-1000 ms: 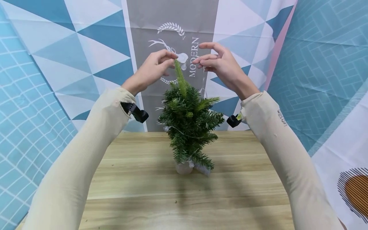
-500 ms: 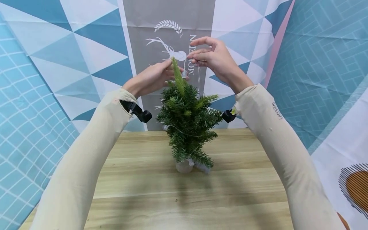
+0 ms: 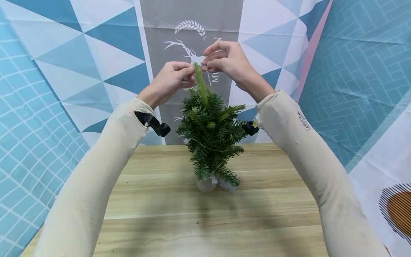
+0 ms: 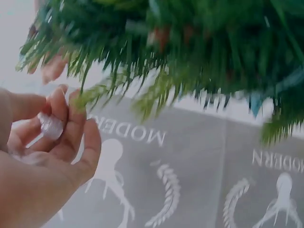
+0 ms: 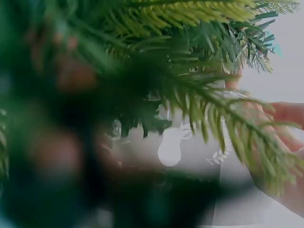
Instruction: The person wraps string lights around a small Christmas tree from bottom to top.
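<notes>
A small artificial Christmas tree [image 3: 210,125] stands upright in a pale round base [image 3: 206,185], with a thin light-string wire wound across its branches. My left hand [image 3: 171,80] is at the left of its light-green tip [image 3: 200,84]. In the left wrist view its thumb and fingers pinch a clear, round bulb [image 4: 51,127]. On the other side my right hand [image 3: 228,64] has thumb and fingertips together on the thin clear wire [image 3: 208,75], which hangs from them behind the tip. Needles cover much of the right hand in the right wrist view.
A wood-grain table [image 3: 154,210] lies under the tree. Close behind it hangs a cloth [image 3: 109,71] printed with triangles, a deer head and lettering. Blue tile-patterned sheets [image 3: 35,135] line the sides. A clear plastic piece [image 3: 227,186] lies beside the base.
My right hand has moved left, up to the tree's tip. The left hand dipped behind the tip with its fingers spread around a hanging bulb, then rose and closed its fingers.
</notes>
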